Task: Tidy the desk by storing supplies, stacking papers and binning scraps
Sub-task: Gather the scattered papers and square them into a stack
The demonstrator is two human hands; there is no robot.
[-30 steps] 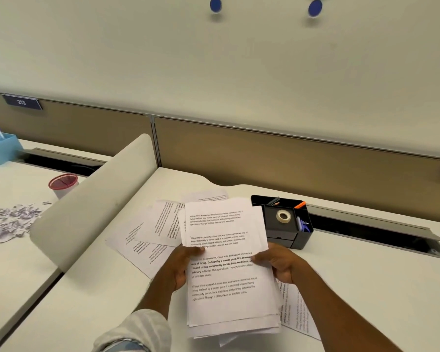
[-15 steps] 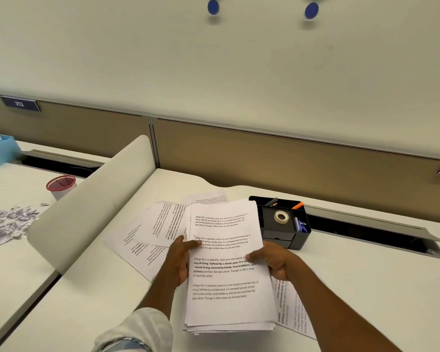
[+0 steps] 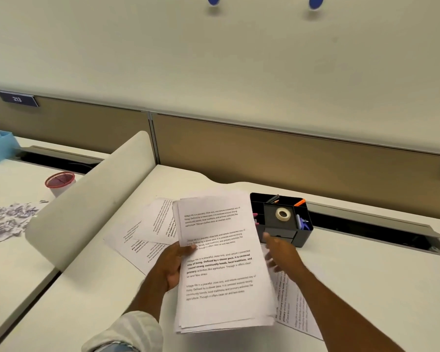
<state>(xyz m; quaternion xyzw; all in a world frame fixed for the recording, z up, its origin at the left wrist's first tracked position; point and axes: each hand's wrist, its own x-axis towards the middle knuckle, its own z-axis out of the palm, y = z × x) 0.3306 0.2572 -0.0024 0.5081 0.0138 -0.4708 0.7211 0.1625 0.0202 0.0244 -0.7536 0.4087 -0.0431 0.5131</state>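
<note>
Released since the earlier frame: the right hand (image 3: 281, 252) has left the right edge of the stack of white printed paper sheets (image 3: 221, 270) and sits just beside it, fingers spread, holding nothing.

Head view: the left hand (image 3: 172, 268) grips the stack's left edge, thumb on top, over the white desk (image 3: 366, 275). Loose printed sheets (image 3: 137, 240) lie to the left. A black plastic organiser tray (image 3: 280, 232) stands behind. Open desk surface extends to the right.

An office: white desks (image 3: 366, 288) split by a curved divider (image 3: 87, 207), partition panels (image 3: 290, 153), a numbered plate (image 3: 17, 99).
</note>
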